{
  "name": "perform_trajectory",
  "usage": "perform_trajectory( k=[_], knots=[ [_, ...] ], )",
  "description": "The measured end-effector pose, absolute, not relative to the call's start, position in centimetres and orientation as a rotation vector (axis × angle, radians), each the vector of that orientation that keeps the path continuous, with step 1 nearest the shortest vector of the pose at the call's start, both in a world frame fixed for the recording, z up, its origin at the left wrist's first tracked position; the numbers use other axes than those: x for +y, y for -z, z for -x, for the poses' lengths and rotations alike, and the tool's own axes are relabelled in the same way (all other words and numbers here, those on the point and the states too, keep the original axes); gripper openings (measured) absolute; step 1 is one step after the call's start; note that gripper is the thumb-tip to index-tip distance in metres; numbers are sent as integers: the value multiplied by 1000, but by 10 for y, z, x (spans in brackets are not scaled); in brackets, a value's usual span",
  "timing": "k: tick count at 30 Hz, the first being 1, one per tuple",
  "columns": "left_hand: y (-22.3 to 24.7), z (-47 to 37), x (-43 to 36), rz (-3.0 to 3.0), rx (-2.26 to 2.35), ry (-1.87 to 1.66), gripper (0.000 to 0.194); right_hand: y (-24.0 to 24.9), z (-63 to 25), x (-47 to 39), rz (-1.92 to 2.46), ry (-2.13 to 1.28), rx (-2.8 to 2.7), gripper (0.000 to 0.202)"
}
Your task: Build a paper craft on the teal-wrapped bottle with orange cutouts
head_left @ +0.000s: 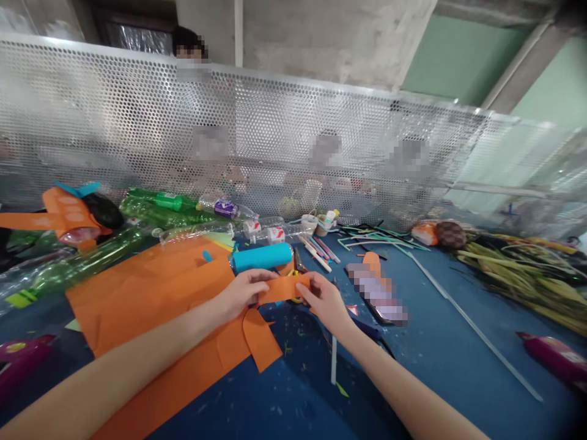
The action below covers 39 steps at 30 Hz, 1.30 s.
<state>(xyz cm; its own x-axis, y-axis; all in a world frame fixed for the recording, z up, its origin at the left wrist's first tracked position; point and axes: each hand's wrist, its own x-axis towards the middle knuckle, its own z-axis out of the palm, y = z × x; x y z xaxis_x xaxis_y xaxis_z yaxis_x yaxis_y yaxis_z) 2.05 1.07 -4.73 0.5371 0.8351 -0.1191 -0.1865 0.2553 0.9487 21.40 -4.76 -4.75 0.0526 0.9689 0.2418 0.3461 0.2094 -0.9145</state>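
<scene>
Stretching: I have an orange strip [284,289] level over the middle of the blue table [440,366].
Left hand [244,292]: thumb and fingers pinched on the strip's left end.
Right hand [325,300]: clamped on its other end, thumb toward me.
Blue cylinder [262,258]: just beyond the strip, on the side of the table's far edge.
Orange sheets [137,293]: spread partly beneath my left forearm, toward the table's near left corner.
Phone [376,297]: right of my right hand, its screen blurred.
Green bottle [89,264]: lying past the sheets, toward the table's left edge.
</scene>
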Motion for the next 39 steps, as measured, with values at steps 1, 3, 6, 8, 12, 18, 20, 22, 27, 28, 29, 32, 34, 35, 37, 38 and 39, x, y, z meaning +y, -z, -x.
perform_trajectory(
  k=[1,3,6,8,12,18,20,22,27,28,29,32,34,35,37,38,39],
  knots=[
    [47,-20,10,-1128,724,-759,28,47,-213,-49,1322,-763,-1495,23],
    [46,-20,9,-1246,718,-761,24,48,-211,-51,1330,-733,-1520,22],
    [44,-18,10,-1498,693,-782,25,49,-206,-54,1383,-706,-1589,24],
    [45,-15,13,-1612,685,-745,30,48,-204,-53,1439,-695,-1641,27],
    [49,-9,21,-1742,636,-731,32,43,-213,-41,1579,-612,-1688,34],
    [39,-2,29,-1781,716,-770,18,40,-225,-7,1928,-456,-1658,17],
    [35,0,31,-1775,724,-779,20,41,-222,4,2001,-472,-1644,18],
    [33,2,34,-1778,715,-790,23,42,-222,11,2047,-500,-1633,19],
    [31,7,41,-1789,720,-799,31,33,-241,13,2053,-603,-1590,30],
    [30,7,43,-1781,733,-802,33,30,-247,10,2030,-646,-1582,33],
    [29,8,44,-1770,744,-808,33,28,-251,6,2000,-704,-1572,35],
    [25,11,47,-1707,737,-845,35,23,-254,-9,1825,-895,-1524,37],
    [23,14,49,-1655,726,-861,39,23,-249,-18,1706,-975,-1474,43],
    [21,16,49,-1641,724,-863,42,23,-246,-22,1610,-1047,-1417,46],
    [18,19,50,-1645,738,-867,45,26,-238,-28,1372,-1240,-1290,48],
    [16,20,51,-1661,753,-873,46,27,-234,-30,1261,-1334,-1259,49],
    [15,21,51,-1680,768,-876,46,28,-231,-33,1175,-1404,-1262,50]
  ],
)
